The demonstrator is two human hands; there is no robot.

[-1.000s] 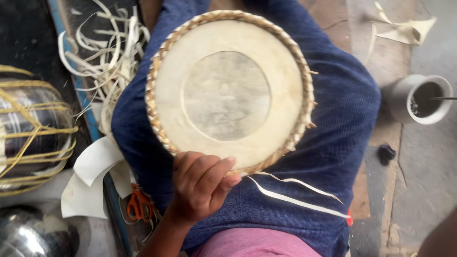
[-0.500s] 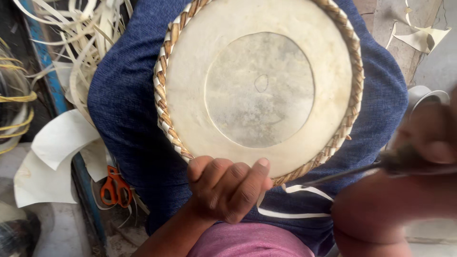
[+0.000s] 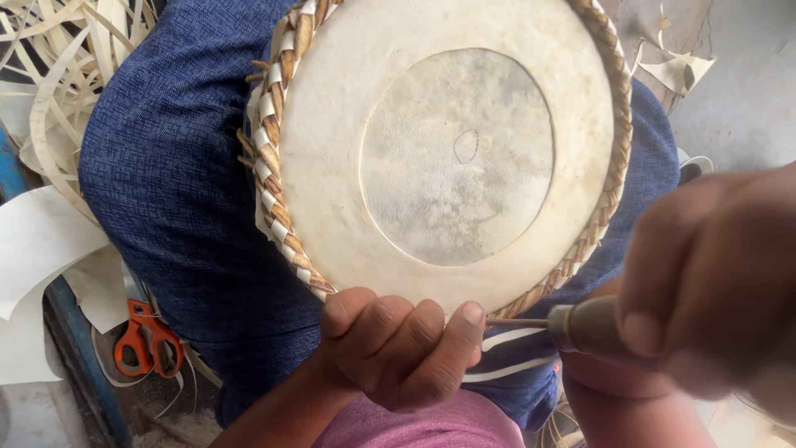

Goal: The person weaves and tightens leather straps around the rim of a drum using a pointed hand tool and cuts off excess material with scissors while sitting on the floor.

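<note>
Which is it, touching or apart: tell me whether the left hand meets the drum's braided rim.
Touching. The head view shows the left hand with its fingers curled over the near edge of the drum, pressed against its braided rim.

Pale strips (image 3: 58, 75) and orange scissors (image 3: 148, 342) litter the floor (image 3: 738, 91).

My right hand (image 3: 713, 290) swings in from the right, now large and close, bringing the dark-handled metal awl (image 3: 564, 325) until its tip sits beside my left hand's fingers (image 3: 464, 328).

Floor clutter beside the lap
Orange-handled scissors (image 3: 148, 344) lay near pale cane strips (image 3: 62, 79) and white sheet offcuts (image 3: 33, 249).
</note>
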